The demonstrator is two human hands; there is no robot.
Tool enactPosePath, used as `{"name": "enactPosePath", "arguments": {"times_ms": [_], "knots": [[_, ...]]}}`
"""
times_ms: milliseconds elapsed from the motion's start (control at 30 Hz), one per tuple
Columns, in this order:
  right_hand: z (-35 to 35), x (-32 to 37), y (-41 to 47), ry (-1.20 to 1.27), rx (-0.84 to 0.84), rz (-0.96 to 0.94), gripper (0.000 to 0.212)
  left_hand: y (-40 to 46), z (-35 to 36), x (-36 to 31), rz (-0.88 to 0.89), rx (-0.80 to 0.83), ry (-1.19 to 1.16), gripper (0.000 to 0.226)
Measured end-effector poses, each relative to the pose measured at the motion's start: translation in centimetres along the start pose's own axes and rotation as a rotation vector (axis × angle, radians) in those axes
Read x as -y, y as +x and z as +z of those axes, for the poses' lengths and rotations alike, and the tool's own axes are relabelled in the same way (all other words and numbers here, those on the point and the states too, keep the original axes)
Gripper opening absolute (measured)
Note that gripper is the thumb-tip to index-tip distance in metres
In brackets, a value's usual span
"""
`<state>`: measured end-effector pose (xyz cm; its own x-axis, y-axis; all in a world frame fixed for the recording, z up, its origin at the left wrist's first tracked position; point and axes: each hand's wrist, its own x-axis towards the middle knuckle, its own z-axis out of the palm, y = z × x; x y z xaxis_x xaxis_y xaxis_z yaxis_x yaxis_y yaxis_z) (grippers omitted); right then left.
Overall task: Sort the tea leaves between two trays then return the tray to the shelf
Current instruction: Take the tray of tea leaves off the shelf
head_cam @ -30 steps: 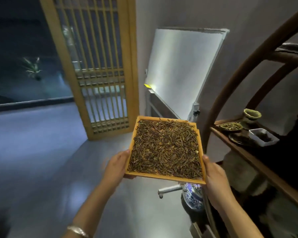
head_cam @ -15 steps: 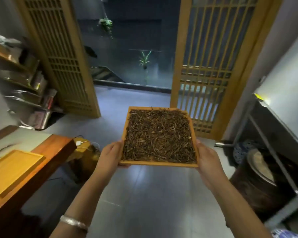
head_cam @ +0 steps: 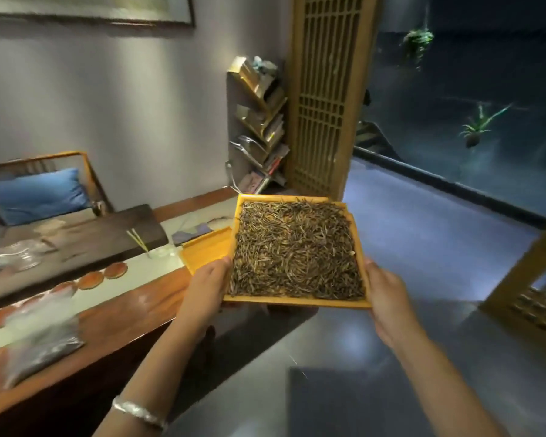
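Both hands are clamped on the full tray (head_cam: pixel 297 302): the left hand (head_cam: pixel 207 283) grips its left rim with the thumb along the edge and the fingers hidden beneath, and the right hand (head_cam: pixel 388 298) grips the right rim likewise. The tray is held level, evidently so that the tea leaves (head_cam: pixel 297 250), heaped across its whole floor, are not spilled. It is carried in the air, its far-left corner overlapping the empty tray (head_cam: pixel 207 250), which lies on the bench (head_cam: pixel 133 313) to the left of the full tray. Both forearms are stretched forward and slightly converging, and a bracelet (head_cam: pixel 139 411) is worn on the left wrist. Sorting is judged not yet begun; the full tray is probably being brought beside the empty one for that purpose.
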<state>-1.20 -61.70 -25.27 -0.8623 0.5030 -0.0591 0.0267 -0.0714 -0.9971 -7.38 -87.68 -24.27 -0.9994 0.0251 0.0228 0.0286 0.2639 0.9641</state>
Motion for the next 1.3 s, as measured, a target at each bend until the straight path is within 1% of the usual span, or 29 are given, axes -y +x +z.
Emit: {"name": "enactPosePath", "arguments": {"times_ms": [133,233,300,367,433,467,567,667,733,867,1000,1100,1167,1233,1300], "knots": [[6.8,-0.5,4.1,-0.058,0.152,-0.004,0.037,3.1,-4.2,2.6,-0.006,-0.086,0.055,0.028],[11.5,-1.6,7.6,-0.107,0.231,-0.023,0.036,5.5,-6.5,4.3,-0.024,-0.155,0.094,0.033],[14.5,-2.5,10.3,-0.136,0.285,-0.013,0.037,7.6,-7.5,5.3,-0.059,-0.222,0.075,0.035],[17.3,-3.3,13.4,-0.157,0.352,-0.002,0.038,10.0,-8.1,6.6,-0.076,-0.252,0.085,0.04],[20.0,-4.0,16.4,-0.199,0.412,-0.013,0.039,12.1,-8.5,7.8,-0.133,-0.291,0.035,0.048],[21.2,-4.3,17.8,-0.222,0.443,-0.011,0.04,13.1,-8.6,8.4,-0.164,-0.322,0.024,0.049],[24.6,-5.0,21.6,-0.297,0.544,-0.02,0.044,16.1,-9.0,9.9,-0.201,-0.398,-0.015,0.046],[27.9,-5.1,25.0,-0.367,0.615,-0.041,0.047,18.8,-9.6,10.4,-0.229,-0.44,-0.049,0.045],[29.7,-5.0,26.5,-0.386,0.656,-0.05,0.045,20.3,-9.8,10.5,-0.214,-0.473,-0.055,0.042],[31.9,-5.7,28.7,-0.387,0.701,-0.041,0.044,22.5,-10.4,11.2,-0.239,-0.519,-0.122,0.032],[33.5,-6.8,29.8,-0.363,0.727,0.003,0.042,24.4,-10.5,12.4,-0.27,-0.514,-0.11,0.028],[33.9,-8.0,30.3,-0.291,0.767,0.012,0.04,25.6,-10.7,14.1,-0.303,-0.504,-0.172,0.036],[34.0,-8.9,30.6,-0.285,0.782,0.038,0.041,26.2,-10.8,15.2,-0.342,-0.493,-0.225,0.037],[34.3,-9.8,30.7,-0.304,0.756,0.058,0.04,26.7,-10.7,16.0,-0.395,-0.492,-0.331,0.035],[34.6,-10.7,30.5,-0.31,0.695,0.087,0.038,27.0,-10.5,16.6,-0.448,-0.508,-0.382,0.033]]}}
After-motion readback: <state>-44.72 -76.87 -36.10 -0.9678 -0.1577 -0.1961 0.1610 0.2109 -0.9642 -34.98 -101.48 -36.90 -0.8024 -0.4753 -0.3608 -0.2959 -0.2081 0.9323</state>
